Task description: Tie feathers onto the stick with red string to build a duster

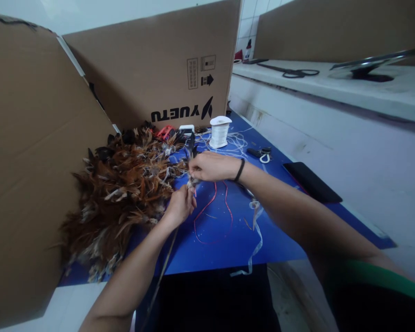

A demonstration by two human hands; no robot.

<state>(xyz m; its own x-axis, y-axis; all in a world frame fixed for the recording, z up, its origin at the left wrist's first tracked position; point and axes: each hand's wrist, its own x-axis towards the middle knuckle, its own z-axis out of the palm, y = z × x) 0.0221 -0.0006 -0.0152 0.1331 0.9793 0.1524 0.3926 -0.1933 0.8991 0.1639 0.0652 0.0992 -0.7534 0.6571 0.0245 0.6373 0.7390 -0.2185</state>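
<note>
My left hand (180, 206) is closed, thumb and fingers pinching the lower end of a small bunch of feathers (192, 181). Just above it my right hand (210, 166), with a black band at the wrist, is closed on the same bunch from the other side. Dark feather tips stick up beyond my right fingers. A thin red cord (212, 203) loops down onto the blue tabletop (276, 240) below my hands. A large heap of brown feathers (124, 184) lies close by on the left. Exactly what my fingertips grip is partly hidden.
A white spool (220, 132) stands behind my hands amid loose pale ribbon (237, 144). A black phone-like slab (312, 181) and small thread snips (261, 154) lie at right. Cardboard panels (141, 64) wall the left and back. Scissors (293, 73) rest on a white ledge.
</note>
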